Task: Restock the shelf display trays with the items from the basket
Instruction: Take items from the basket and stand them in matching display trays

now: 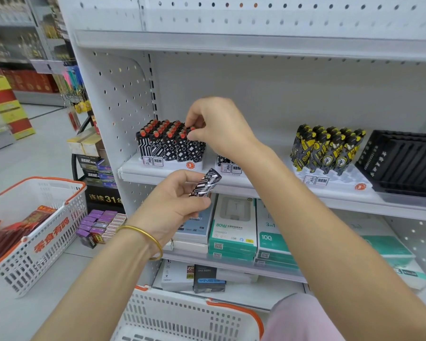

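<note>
A white display tray on the middle shelf holds several black-and-white patterned lighters with red tops. My right hand pinches the top of a lighter at the tray's right end. My left hand, with a gold bangle on the wrist, holds another patterned lighter in front of the shelf edge below the tray. A white basket with orange trim sits directly below me, its inside mostly out of view.
A second tray is partly hidden behind my right forearm. A tray of yellow-black lighters and an empty black tray stand to the right. Boxed chargers fill the lower shelf. Another basket with red packets sits on the floor at left.
</note>
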The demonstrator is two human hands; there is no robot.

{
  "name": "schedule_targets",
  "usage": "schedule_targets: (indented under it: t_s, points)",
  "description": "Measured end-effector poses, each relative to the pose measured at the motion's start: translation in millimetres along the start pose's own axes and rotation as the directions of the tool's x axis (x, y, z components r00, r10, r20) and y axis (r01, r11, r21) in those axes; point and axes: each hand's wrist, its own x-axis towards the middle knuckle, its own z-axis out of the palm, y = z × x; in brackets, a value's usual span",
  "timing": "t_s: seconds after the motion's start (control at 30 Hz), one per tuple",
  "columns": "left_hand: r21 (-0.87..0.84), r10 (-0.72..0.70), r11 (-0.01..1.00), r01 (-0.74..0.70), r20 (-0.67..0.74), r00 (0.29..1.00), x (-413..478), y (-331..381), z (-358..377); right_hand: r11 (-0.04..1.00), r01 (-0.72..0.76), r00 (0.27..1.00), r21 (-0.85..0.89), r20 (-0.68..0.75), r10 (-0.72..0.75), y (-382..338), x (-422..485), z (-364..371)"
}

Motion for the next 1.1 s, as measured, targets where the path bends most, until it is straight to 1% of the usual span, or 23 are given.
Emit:
schedule_targets:
  t_s: [0.1,0.2,0.27,0.37,0.53,0.6,0.63,0.67,0.7,0.77,0.8,0.9,0.97,1.03,1.1]
  points:
    - [0.159,0.096,0.983,-0.095,0.001,0.995,-1,1,-1,1.000,0.000,1.000,-0.017,-0.006,0.000,-1,-1,1]
    - [0.242,0.137,0.961,-0.134,0.004,0.991,-2,2,-2,0.997,0.000,1.000,-0.073,0.015,0.001,-2,-4,-2]
    - [0.255,0.143,0.957,-0.138,-0.001,0.990,-1,2,-3,0.990,0.015,0.999,-0.143,0.052,-0.008,-3,-6,-3]
    - [0.279,0.144,0.950,-0.137,-0.004,0.990,0,0,-5,0.977,0.030,0.998,-0.210,0.058,-0.018,-5,-7,-5]
    - [0.316,0.155,0.938,-0.142,-0.016,0.988,-3,4,-5,0.982,0.013,0.997,-0.191,0.079,0.002,-3,-3,-6]
    - [0.320,0.167,0.935,-0.153,-0.016,0.986,-5,7,-4,0.982,0.027,0.999,-0.189,0.023,-0.023,-3,-10,-9]
    - [0.304,0.172,0.940,-0.158,-0.018,0.985,-6,9,-3,0.988,0.026,0.999,-0.152,-0.030,-0.030,-3,-17,-13]
    - [0.280,0.176,0.946,-0.164,-0.021,0.984,-5,10,-2,0.997,0.013,0.997,-0.075,-0.078,-0.019,-3,-25,-19]
    - [0.257,0.179,0.952,-0.168,-0.020,0.984,-5,12,-1,0.999,0.000,0.994,0.036,-0.105,0.004,-3,-35,-25]
    - [0.227,0.188,0.957,-0.181,-0.008,0.982,-5,14,2,0.968,-0.013,0.997,0.252,-0.074,0.033,-1,-56,-36]
    - [0.220,0.193,0.957,-0.188,-0.001,0.981,-5,15,5,0.951,-0.020,0.999,0.309,-0.035,0.033,1,-67,-40]
    - [0.178,0.196,0.966,-0.189,-0.023,0.980,-4,16,15,0.935,-0.058,0.993,0.349,0.118,0.018,12,-89,-41]
    - [0.169,0.201,0.966,-0.193,-0.030,0.979,-1,16,25,0.926,-0.056,0.984,0.373,0.176,-0.011,22,-100,-40]
    - [0.157,0.214,0.965,-0.210,-0.009,0.977,3,15,36,0.927,-0.051,0.983,0.372,0.185,-0.020,32,-107,-40]
    - [0.196,0.240,0.952,-0.235,-0.003,0.971,8,13,49,0.938,-0.064,0.987,0.340,0.162,0.009,43,-109,-43]
